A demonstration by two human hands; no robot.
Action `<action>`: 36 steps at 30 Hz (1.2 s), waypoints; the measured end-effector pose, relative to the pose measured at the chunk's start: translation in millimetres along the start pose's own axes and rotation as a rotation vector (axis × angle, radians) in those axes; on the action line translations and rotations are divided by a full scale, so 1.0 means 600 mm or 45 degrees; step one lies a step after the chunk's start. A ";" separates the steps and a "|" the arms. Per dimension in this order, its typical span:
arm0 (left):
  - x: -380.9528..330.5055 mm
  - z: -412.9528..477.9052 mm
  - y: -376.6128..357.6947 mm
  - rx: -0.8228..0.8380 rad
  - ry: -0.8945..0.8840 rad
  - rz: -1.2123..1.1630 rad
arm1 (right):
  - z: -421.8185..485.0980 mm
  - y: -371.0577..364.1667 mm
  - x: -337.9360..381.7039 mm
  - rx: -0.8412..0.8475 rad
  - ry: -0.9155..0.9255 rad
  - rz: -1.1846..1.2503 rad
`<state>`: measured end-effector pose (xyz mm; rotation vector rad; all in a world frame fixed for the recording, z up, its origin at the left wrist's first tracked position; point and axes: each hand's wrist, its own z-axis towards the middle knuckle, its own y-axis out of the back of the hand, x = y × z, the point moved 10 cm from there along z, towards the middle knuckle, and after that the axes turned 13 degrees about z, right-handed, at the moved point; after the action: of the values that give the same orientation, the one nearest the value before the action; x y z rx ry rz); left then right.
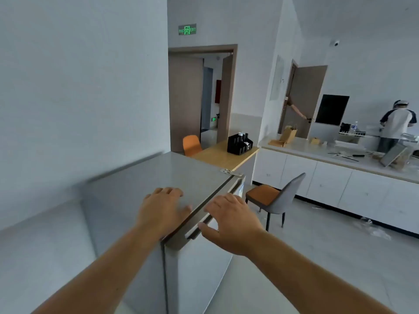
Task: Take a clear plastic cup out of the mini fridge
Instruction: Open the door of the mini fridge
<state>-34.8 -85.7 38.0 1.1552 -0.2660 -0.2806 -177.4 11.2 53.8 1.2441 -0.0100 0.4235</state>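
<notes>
A silver mini fridge [145, 177] stands in front of me against the white wall. My left hand [162, 211] lies flat on its top, palm down, fingers spread. My right hand [231, 220] hovers over the top edge of the fridge door [197, 264], fingers apart, thumb near the door's recessed handle; it holds nothing. The door is shut or barely ajar, I cannot tell which. The clear plastic cup is not visible; the fridge's inside is hidden.
A grey chair with an orange seat [272, 198] stands right of the fridge. Behind it is a wooden table [224, 155] with a black organizer [239, 143]. A white counter [340, 175] runs along the right, where a person [395, 125] stands.
</notes>
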 end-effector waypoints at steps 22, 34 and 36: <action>-0.017 0.041 -0.095 0.137 -0.113 -0.219 | 0.007 -0.085 0.024 0.079 0.060 0.255; -0.032 0.043 -0.086 0.156 -0.085 -0.147 | -0.022 -0.006 -0.057 -0.024 -0.228 0.319; -0.044 0.042 -0.085 0.167 -0.098 -0.116 | -0.020 -0.008 -0.074 0.029 -0.295 0.249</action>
<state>-72.3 -117.2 -1.0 1.2900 -0.3035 -0.3930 -219.4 7.5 34.8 1.3139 -0.3272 0.4464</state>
